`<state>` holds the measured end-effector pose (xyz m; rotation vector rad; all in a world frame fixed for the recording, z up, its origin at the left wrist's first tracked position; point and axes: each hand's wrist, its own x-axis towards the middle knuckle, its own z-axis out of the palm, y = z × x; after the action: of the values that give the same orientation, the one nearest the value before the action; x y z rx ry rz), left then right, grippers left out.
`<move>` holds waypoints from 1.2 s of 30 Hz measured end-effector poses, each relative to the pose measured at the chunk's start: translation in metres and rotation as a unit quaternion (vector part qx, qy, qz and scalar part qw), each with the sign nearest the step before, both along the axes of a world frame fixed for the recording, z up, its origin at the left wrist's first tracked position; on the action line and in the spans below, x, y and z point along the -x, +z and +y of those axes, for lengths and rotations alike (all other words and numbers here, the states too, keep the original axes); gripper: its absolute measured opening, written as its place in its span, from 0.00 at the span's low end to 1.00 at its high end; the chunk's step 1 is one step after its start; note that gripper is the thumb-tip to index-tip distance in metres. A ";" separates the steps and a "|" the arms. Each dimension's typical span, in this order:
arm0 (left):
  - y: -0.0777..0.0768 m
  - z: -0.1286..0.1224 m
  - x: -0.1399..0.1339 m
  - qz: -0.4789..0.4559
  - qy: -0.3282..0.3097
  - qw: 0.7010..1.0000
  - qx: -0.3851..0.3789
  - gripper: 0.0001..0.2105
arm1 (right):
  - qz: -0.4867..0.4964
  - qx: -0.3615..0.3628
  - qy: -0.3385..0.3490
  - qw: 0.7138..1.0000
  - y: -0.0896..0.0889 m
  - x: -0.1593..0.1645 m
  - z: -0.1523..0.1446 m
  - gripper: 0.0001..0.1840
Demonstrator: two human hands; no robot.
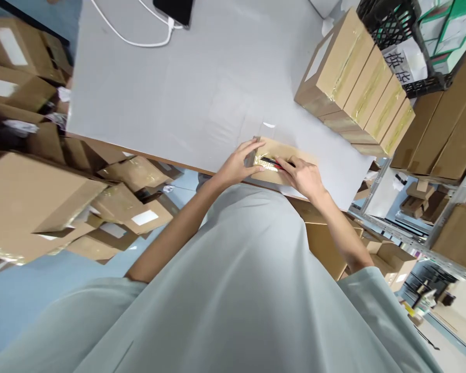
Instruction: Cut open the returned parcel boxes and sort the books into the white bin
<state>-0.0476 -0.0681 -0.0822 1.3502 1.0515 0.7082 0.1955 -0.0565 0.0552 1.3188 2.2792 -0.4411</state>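
Observation:
A small brown cardboard box lies at the near edge of the grey table, with shiny clear tape on its top. My left hand grips the box's left end, thumb on the near part and fingers on the far corner. In my right hand is a black and red utility knife, held low over the taped top and pointing left. The fingers partly cover the knife, so I cannot tell whether its blade touches the tape.
A row of taped cardboard boxes stands on the table at the right. Behind it is a black crate. A dark phone with a white cable lies at the far left. Opened cartons pile up on the floor at left.

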 end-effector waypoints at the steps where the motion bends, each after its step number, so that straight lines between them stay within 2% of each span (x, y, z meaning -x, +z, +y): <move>1: 0.000 0.000 0.001 0.001 -0.003 1.000 0.003 0.47 | -0.012 -0.003 0.009 1.000 0.000 0.002 0.001 0.28; 8: 0.002 0.003 0.004 -0.013 -0.016 0.999 0.026 0.44 | -0.049 0.005 0.038 0.998 -0.001 0.003 0.004 0.32; 19: -0.002 0.004 0.004 -0.021 -0.014 0.999 0.032 0.41 | -0.054 0.000 0.072 0.996 0.016 0.026 -0.006 0.37; 23: -0.004 0.003 0.004 -0.011 -0.022 0.999 0.024 0.41 | -0.056 0.006 0.068 0.996 0.013 0.047 -0.012 0.34; 27: -0.008 0.004 0.005 0.001 -0.022 1.000 0.011 0.40 | -0.024 -0.021 0.079 0.996 0.006 0.063 -0.016 0.33; 30: -0.009 0.005 0.006 0.009 -0.021 1.000 0.003 0.40 | -0.004 -0.018 0.099 0.995 0.006 0.060 -0.011 0.34; 36: -0.002 0.005 0.001 0.025 -0.014 1.000 0.007 0.42 | -0.026 -0.013 0.128 0.991 0.013 0.041 -0.002 0.32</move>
<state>-0.0489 -0.0631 -0.0837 1.3744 1.0745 0.6482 0.1547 -0.0588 0.0683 1.0169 2.3765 -0.2858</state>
